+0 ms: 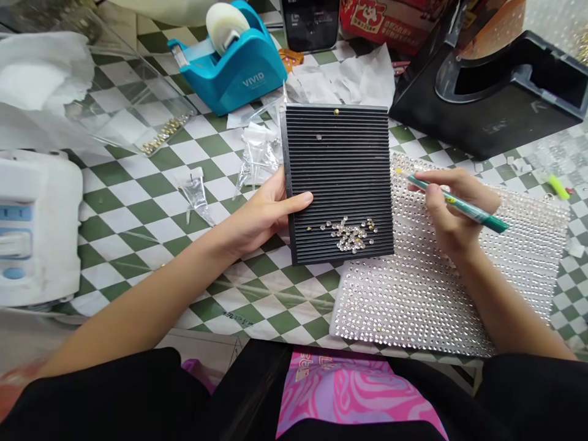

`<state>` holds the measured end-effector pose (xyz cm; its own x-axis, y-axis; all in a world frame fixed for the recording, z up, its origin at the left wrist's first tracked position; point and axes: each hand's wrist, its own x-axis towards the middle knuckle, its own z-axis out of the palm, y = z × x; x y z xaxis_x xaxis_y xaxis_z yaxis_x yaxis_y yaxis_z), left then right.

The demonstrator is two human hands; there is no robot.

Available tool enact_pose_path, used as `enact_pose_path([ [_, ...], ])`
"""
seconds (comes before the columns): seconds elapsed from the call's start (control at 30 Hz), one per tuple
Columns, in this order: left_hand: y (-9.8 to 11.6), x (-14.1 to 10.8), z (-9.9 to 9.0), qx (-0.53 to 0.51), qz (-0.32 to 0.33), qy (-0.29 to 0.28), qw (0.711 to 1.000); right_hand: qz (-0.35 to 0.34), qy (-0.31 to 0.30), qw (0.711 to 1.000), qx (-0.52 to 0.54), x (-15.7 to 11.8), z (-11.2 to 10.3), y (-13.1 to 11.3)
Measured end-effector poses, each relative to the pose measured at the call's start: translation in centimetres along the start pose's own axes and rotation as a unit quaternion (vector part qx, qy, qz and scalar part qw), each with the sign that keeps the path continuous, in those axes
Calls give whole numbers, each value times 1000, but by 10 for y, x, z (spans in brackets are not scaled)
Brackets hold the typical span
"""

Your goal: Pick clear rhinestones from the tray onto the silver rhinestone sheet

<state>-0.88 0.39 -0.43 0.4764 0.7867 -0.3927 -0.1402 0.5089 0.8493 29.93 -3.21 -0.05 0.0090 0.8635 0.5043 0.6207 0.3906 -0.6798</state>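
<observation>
My left hand (271,211) grips the left side of a black ridged tray (340,177), its thumb lying over the front. Small clear rhinestones (351,236) and a few gold ones lie heaped near the tray's lower edge, with single stones higher up. In my right hand (452,205) is a green pen-shaped tool (473,211), its pale tip pointing left, just off the tray's right edge. Beneath that hand spreads a white sheet covered in rows of rhinestones (413,300). The tray overlaps the sheet's upper left part. Fingers behind the tray are hidden.
A blue tape dispenser (234,61) stands at the back, with a black dispenser (491,92) at the back right. Small clear plastic bags (260,153) lie left of the tray. A clear box (138,104) and a white machine (37,226) occupy the left of the checkered tablecloth (275,306).
</observation>
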Motion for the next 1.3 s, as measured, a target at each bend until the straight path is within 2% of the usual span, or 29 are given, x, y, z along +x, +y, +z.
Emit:
enact_pose_path([
  [0.2,-1,1,-1,11,7,-12,1000,19,-13,999,-25,-1,2,-1],
  [0.33,-1,1,0,7,8,-10,1000,0,-12,1000,-16,-1,-1,0],
  [0.43,-1,1,0,6,8,-12,1000,-37,-10,999,29,0,-4,-10],
  [0.5,-1,1,0,11,11,-18,1000,-72,-49,994,66,0,-4,-23],
  [0.63,-2,1,-1,14,14,-22,1000,-110,-174,975,79,0,0,-50],
  [0.73,-4,2,-2,8,21,-24,999,-121,-213,968,61,0,4,-58],
  [0.97,-5,3,-2,4,28,-37,999,-108,-230,966,53,-1,8,-57],
  [1.2,-5,3,-4,7,28,-40,999,-79,-155,982,69,-2,4,-52],
  [1.3,-5,3,-3,6,25,-34,999,-94,-178,976,78,-1,3,-51],
])
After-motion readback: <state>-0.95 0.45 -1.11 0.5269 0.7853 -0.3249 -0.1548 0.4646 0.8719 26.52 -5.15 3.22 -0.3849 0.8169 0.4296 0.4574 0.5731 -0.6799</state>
